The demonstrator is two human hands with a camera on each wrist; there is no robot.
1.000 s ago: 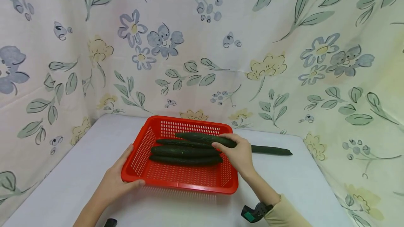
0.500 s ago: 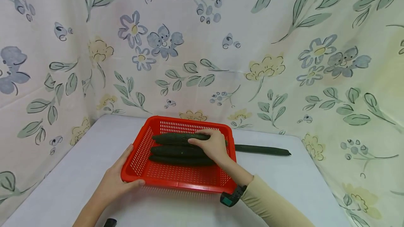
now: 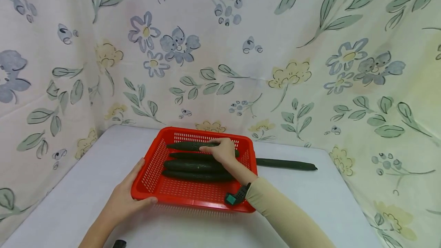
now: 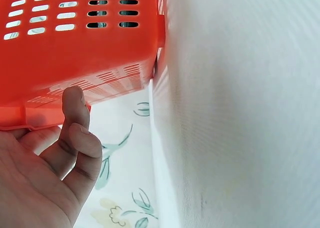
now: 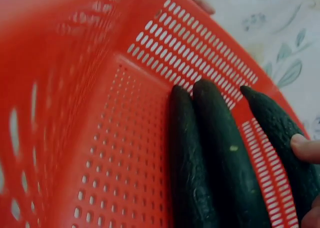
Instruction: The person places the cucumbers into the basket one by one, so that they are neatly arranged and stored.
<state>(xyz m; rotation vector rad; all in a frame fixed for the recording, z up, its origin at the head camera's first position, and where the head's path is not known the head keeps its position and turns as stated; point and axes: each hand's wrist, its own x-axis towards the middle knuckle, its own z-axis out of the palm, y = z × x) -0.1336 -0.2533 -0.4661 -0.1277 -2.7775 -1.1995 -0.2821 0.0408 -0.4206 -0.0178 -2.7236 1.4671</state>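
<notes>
A red plastic basket (image 3: 193,203) sits on the white table. My left hand (image 3: 125,200) holds its left front corner, thumb at the front rim; in the left wrist view, the bent fingers (image 4: 75,105) lie against its outer wall. My right hand (image 3: 224,151) grips a dark green cucumber (image 3: 182,146) inside the basket, along the back wall. In front of it lie a thin cucumber (image 3: 187,155), a thicker cucumber (image 3: 194,165) and a front cucumber (image 3: 198,175), side by side. The right wrist view shows the held cucumber (image 5: 272,120) apart from the others.
Another cucumber (image 3: 286,163) lies on the white table (image 3: 293,190), to the right of the basket. A floral curtain (image 3: 213,49) hangs behind the table. Black straps with a device (image 3: 234,198) circle the right wrist. A small black object (image 3: 119,243) shows at the bottom edge.
My right hand has carried the cucumber leftward from above the basket's right side, then toward its back wall, uncovering the thin cucumber. The left hand and basket have stayed put.
</notes>
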